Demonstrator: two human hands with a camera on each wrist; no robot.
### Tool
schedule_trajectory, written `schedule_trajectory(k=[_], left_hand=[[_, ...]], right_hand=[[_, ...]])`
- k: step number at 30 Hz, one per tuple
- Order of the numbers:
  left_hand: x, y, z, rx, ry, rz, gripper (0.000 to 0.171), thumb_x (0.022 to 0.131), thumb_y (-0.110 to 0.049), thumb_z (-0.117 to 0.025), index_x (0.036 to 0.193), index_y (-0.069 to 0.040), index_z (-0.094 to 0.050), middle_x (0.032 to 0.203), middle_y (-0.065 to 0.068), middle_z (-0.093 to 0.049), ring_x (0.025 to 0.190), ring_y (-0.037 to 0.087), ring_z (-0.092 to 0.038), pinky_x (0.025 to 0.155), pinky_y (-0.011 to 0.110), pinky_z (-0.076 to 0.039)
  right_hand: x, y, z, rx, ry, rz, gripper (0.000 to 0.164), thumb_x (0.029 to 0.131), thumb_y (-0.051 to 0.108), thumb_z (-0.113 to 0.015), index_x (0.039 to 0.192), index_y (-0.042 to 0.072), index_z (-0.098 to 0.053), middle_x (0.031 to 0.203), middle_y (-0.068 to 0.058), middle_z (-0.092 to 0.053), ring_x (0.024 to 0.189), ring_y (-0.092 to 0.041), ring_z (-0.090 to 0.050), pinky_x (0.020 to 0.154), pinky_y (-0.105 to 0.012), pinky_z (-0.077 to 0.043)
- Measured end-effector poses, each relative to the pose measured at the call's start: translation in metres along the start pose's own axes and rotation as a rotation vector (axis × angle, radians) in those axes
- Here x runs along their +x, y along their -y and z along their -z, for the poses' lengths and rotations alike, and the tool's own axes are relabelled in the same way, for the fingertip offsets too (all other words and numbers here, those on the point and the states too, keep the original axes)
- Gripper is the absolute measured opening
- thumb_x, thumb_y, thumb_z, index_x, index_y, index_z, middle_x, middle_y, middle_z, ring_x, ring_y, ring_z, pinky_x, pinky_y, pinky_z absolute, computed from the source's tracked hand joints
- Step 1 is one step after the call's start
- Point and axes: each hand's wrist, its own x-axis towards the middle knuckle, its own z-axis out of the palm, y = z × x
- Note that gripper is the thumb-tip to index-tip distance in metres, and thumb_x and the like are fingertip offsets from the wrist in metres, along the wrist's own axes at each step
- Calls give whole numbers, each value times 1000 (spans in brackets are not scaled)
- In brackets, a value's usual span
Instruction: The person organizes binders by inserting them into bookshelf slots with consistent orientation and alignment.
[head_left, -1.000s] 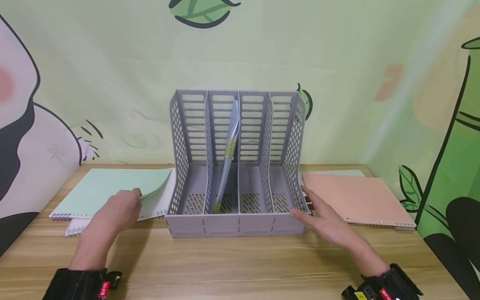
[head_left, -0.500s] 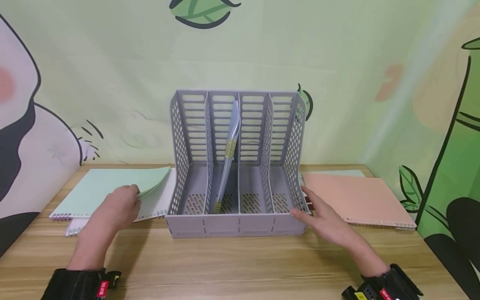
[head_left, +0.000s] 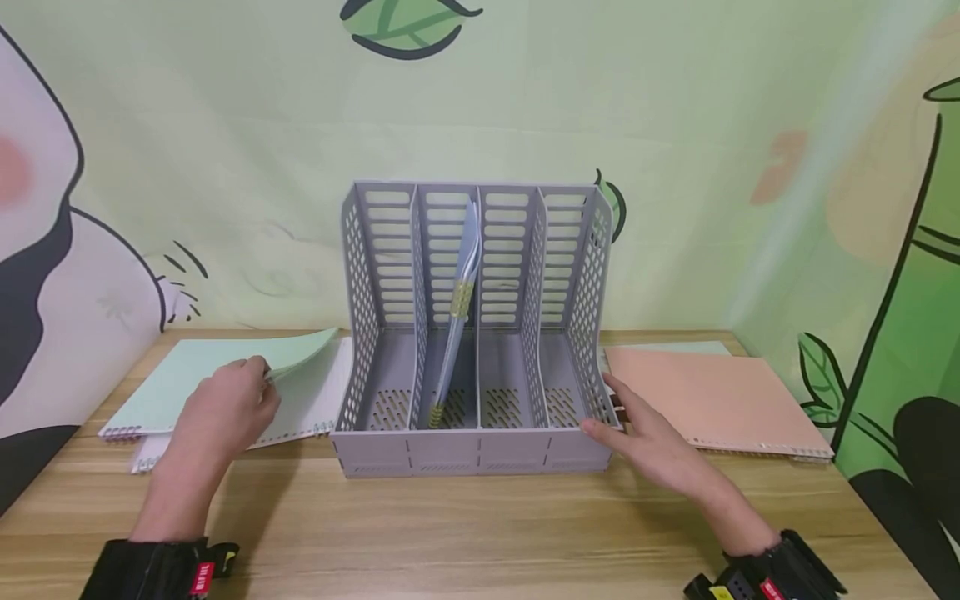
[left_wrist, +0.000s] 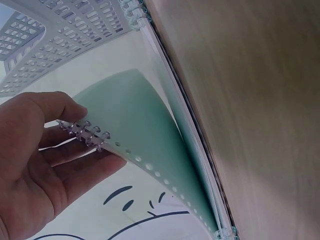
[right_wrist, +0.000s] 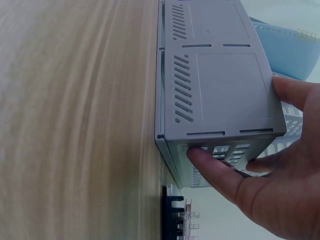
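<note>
One rack (head_left: 471, 454), four compartments (head_left: 500, 375), one blue notebook (head_left: 450, 350), one peach notebook (head_left: 716, 400), one mint notebook (head_left: 195, 367), two paler notebooks (head_left: 330, 392), one table (head_left: 450, 533)

Light falls bright and even over the rack (head_left: 472, 454) in the head view, soft, apparently from above. Right of the rack, 1 pale streak of glare washes the backdrop (head_left: 517, 92). On the desk (head_left: 480, 542), left of the rack's front, the left forearm (head_left: 183, 492) has a soft-edged shadow; a fainter 1 lies under the right forearm (head_left: 723, 508). The left wrist view is dimmer, its desk grain blurred. In the right wrist view, grain beside the rack smears into streaks.
</note>
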Motion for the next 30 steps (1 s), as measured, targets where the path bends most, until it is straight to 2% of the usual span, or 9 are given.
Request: schedule_trajectory(k=[9,17,24,30], left_hand=[[0,1,0,-4,-72,5,8,84,-6,-60,80,-2,-54,67,4,-50,55,21,-44,43,29,-33],[0,-3,-1,-16,-150,0,8,81,-6,-60,77,-4,-54,62,2,-47,52,19,-42,42,27,-30],[1,-4,-3,2,-276,27,6,80,-6,-60,78,-2,-57,57,1,-45,49,19,-40,39,27,-27],[2,-3,-4,-15,-366,24,5,79,-6,-59,76,-3,-56,59,2,-46,49,21,-41,40,29,-27]], right_hand=[[0,1,0,-4,-2,-3,86,97,47,-58,157,4,-13,145,-22,-37,127,-39,-45,98,-52,-40],[0,0,-1,-9,-8,6,83,98,42,-58,157,3,-13,146,-22,-36,127,-39,-45,99,-53,-38],[-1,0,-1,-4,-12,17,85,98,44,-58,156,2,-13,149,-22,-33,129,-40,-43,102,-55,-33],[-1,0,-1,-5,-13,12,83,98,42,-58,156,2,-13,148,-22,-34,128,-40,-43,102,-55,-34]])
